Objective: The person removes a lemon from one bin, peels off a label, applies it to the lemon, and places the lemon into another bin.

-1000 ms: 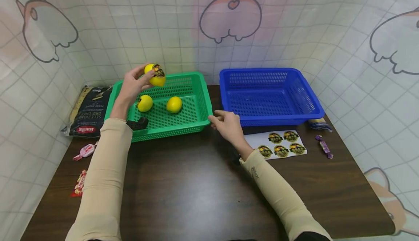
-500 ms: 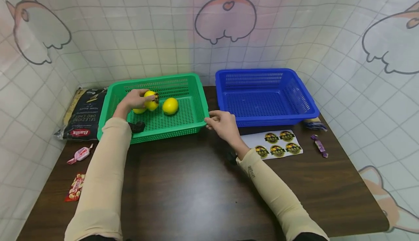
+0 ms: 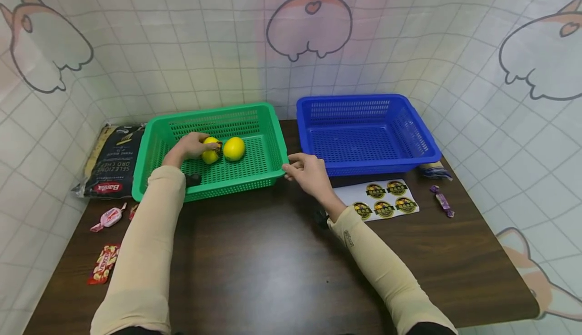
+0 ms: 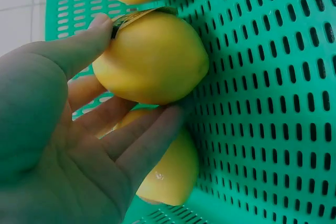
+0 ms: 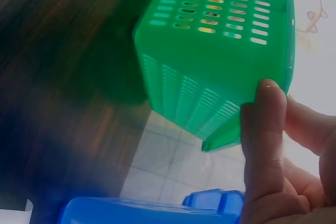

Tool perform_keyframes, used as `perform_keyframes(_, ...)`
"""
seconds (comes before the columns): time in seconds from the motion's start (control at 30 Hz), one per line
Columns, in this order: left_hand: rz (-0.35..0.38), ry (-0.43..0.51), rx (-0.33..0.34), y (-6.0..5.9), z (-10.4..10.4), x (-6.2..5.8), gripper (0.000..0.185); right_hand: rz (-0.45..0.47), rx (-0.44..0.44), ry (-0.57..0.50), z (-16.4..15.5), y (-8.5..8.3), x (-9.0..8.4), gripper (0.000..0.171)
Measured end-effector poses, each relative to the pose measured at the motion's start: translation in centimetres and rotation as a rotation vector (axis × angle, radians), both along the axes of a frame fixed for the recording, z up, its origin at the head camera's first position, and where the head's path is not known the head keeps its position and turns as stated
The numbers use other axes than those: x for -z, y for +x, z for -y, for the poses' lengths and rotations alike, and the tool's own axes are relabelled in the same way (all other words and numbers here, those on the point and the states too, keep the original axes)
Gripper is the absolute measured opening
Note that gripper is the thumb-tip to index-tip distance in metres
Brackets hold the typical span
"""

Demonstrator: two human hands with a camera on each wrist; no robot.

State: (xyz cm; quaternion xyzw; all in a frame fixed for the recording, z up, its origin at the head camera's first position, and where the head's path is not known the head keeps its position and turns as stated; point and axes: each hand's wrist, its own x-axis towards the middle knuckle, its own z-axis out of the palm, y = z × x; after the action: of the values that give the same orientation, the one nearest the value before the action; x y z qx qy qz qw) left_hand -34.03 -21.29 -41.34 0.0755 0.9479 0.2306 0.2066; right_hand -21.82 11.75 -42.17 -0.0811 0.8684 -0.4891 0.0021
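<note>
In the head view, the left hand (image 3: pixel 191 145) is now low inside the green basket (image 3: pixel 273 138), while one second ago it held the lemon with the sticker (image 3: pixel 210 149) high above the back rim; the lemon has come down to the basket floor, so the labelled fruit seems to be going back among the others, and the hold is not yet opened. Just past the fingertips, on the side away from the palm, a second lemon (image 3: pixel 234 148) lies almost touching the first one. The right hand (image 3: pixel 309 173) has stayed at the near right corner of the basket, and behind its fingers stands the blue basket (image 3: pixel 427 143), with a sheet of stickers (image 3: pixel 384 201) just beside the wrist on the table (image 3: pixel 273 264). The left wrist view shows what the head view hides: the thumb (image 4: pixel 79 45) presses the top of the lemon (image 4: pixel 155 59) near the sticker edge, the other fingers curl under it, and a third lemon (image 4: pixel 170 169) lies below these fingers, against the palm side. The right wrist view shows the basket corner (image 5: pixel 226 135) from below, with the fingertips (image 5: pixel 265 114) laid on the rim; I judge it a light grasp that steadies the basket, though the thumb side I cannot see clearly.
</note>
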Motion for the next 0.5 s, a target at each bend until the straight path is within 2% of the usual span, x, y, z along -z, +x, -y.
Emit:
perform_keyframes(0.23, -0.050, -0.115, -0.004, 0.1, -0.3, -0.1, 0.069, 0.020, -0.003, 0.037, -0.1, 0.3, -0.2, 0.043)
perform_keyframes(0.33, -0.036, -0.140, -0.004, 0.1, -0.4, -0.5, 0.070, 0.014, 0.000, 0.035, -0.1, 0.4, -0.1, 0.043)
perform_keyframes(0.5, 0.007, -0.214, 0.008, 0.3, -0.5, -1.8, 0.071, 0.008, -0.002, 0.027, -0.1, 0.5, 0.1, 0.046)
